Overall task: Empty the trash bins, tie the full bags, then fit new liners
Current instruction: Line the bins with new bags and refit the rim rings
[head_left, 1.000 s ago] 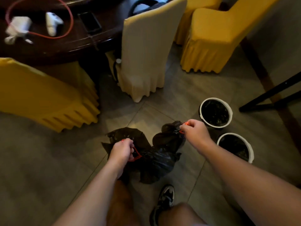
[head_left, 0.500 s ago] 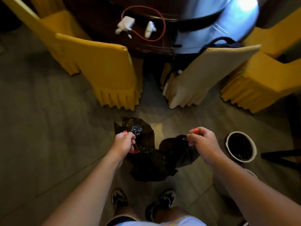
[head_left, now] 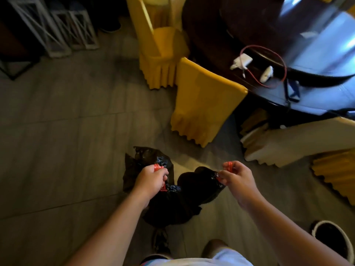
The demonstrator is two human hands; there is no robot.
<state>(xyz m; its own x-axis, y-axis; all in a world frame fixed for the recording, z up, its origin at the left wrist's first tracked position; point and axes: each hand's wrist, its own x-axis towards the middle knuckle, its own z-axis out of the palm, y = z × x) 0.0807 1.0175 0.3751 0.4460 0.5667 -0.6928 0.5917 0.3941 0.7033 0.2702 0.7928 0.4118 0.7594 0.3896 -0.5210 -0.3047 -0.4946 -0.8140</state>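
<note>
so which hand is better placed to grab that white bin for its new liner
Probably right. The white bin sits at the lower right, beside the right hand; the left hand is across the black bag.

Both hands are gripping red drawstrings of a black bag (head_left: 172,200) hanging over the tiled floor (head_left: 67,150): the left hand (head_left: 150,180) is closing on one, the right hand (head_left: 237,178) is pinching the other. A bin (head_left: 332,239) is sitting at lower right, yellow chairs (head_left: 203,104) are standing ahead.

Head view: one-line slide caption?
Left hand and right hand pull red drawstrings on a black trash bag above tiled floor.
</note>
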